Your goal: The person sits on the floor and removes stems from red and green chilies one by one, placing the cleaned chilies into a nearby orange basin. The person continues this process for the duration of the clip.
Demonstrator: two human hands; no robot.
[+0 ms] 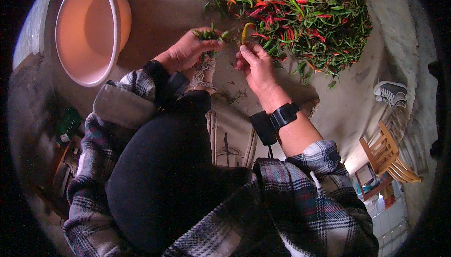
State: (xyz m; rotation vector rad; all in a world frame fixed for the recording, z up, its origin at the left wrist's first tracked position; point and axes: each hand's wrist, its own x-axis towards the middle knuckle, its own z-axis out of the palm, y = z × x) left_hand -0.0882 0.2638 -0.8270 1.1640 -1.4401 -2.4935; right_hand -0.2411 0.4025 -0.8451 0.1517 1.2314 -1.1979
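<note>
Between the thumb and fingers of my right hand [256, 61] is a yellow-green chili pepper [244, 34], its curved end pointing up and away. My left hand [192, 50] grips a small bunch of green chili peppers [211, 36] with bits of stem and leaf. The two hands are close together but apart, just short of a large heap of red and green chili peppers [299, 17] on the floor. Many stalks and leaves are mixed into that heap. Each wrist carries a black strapped device.
An orange plastic basin [84, 31] with a pale rim lies to the left; no contents show inside it. Plant scraps [232, 96] are scattered on the concrete floor [348, 91] below my hands. At the right are a sneaker [390, 93] and a wooden chair [382, 151].
</note>
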